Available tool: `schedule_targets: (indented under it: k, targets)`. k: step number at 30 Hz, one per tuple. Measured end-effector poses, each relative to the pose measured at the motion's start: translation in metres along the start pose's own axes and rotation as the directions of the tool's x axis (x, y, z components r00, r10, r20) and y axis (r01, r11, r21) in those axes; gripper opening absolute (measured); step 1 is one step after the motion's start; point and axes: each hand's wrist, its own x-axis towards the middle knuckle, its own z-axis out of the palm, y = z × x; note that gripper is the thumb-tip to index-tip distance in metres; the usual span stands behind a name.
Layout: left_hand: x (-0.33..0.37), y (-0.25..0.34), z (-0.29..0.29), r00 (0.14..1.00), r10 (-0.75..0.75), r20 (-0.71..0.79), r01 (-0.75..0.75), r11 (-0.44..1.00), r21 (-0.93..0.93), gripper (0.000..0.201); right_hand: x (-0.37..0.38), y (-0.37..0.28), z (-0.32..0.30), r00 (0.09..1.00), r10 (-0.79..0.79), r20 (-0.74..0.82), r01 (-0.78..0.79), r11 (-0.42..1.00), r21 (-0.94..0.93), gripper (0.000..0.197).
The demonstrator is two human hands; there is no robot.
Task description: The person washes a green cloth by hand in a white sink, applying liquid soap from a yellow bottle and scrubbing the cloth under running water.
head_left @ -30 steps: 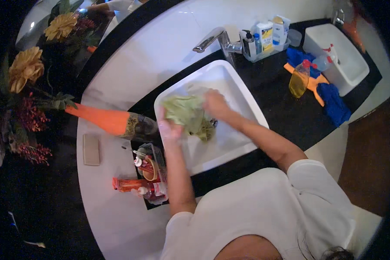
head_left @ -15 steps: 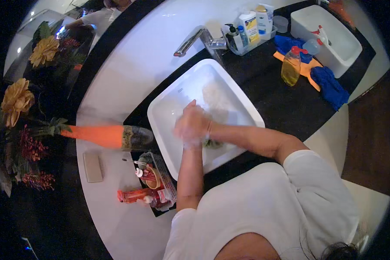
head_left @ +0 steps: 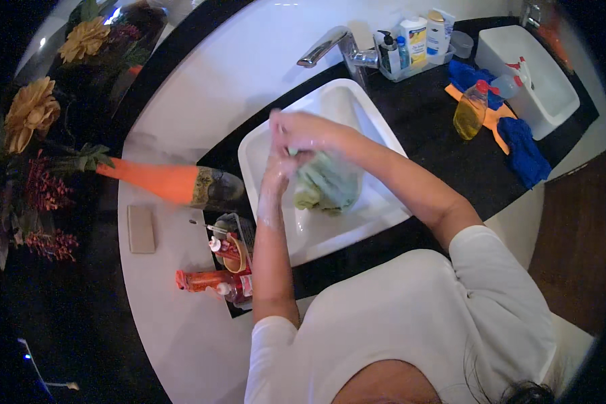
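Both hands, left hand (head_left: 276,172) and right hand (head_left: 296,129), clench the green cloth (head_left: 326,183); best wrung low over the white basin (head_left: 296,236).

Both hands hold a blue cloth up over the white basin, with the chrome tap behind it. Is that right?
Not quite. In the head view the cloth is pale green, not blue; the blue cloths lie on the dark counter further right. The rest stands: the left hand and right hand hold it above the white basin, chrome tap behind.
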Motion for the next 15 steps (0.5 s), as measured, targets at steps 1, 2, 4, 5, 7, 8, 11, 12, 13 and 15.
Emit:
schedule_targets:
  k: [1,2,4,5,7,8,11,12,13,15]
  targets:
    - [0.011,0.009,-0.010,1.000,0.000,-0.009,0.000,1.000,0.009,0.065,0.005,-0.007,-0.009,0.969,-0.024,-0.248,0.075,0.977,0.200,0.028]
    - [0.025,0.020,-0.020,0.969,-0.241,0.060,0.243,0.970,-0.027,0.064,0.006,-0.009,-0.016,0.876,0.017,-0.481,0.183,0.912,0.367,0.027]
    - [0.037,0.057,-0.022,0.889,-0.456,0.039,0.458,0.884,-0.100,0.047,0.002,-0.012,-0.026,0.836,0.037,-0.548,0.294,0.812,0.505,0.029]
    - [0.040,0.082,-0.018,0.892,-0.448,-0.055,0.436,0.886,-0.156,0.036,-0.002,-0.010,-0.030,0.793,0.072,-0.605,0.403,0.681,0.611,0.031]
    - [0.047,0.086,-0.046,0.881,-0.459,-0.115,0.412,0.863,-0.294,0.038,-0.006,-0.011,-0.007,0.846,0.022,-0.533,0.441,0.533,0.722,0.030]
    - [0.051,0.090,-0.058,0.869,-0.470,-0.156,0.398,0.850,-0.344,0.039,-0.012,-0.008,0.004,0.915,-0.067,-0.397,0.336,0.673,0.660,0.030]
    - [0.043,0.136,-0.070,0.888,-0.385,-0.251,0.236,0.851,-0.470,0.041,-0.036,0.034,0.010,0.957,-0.159,-0.241,0.247,0.884,0.397,0.033]
    - [0.038,0.136,-0.076,0.892,-0.376,-0.251,0.229,0.855,-0.466,0.041,-0.042,0.048,0.009,0.952,-0.210,-0.224,0.260,0.939,0.225,0.034]
    - [0.034,0.129,-0.081,0.911,-0.334,-0.244,0.131,0.792,-0.596,0.041,-0.045,0.065,0.005,0.949,-0.215,-0.230,0.266,0.939,0.218,0.034]
    - [0.028,0.102,-0.065,0.889,-0.396,-0.228,0.058,0.592,-0.804,0.039,-0.054,0.097,-0.005,0.913,0.267,-0.307,-0.090,0.868,0.488,0.027]
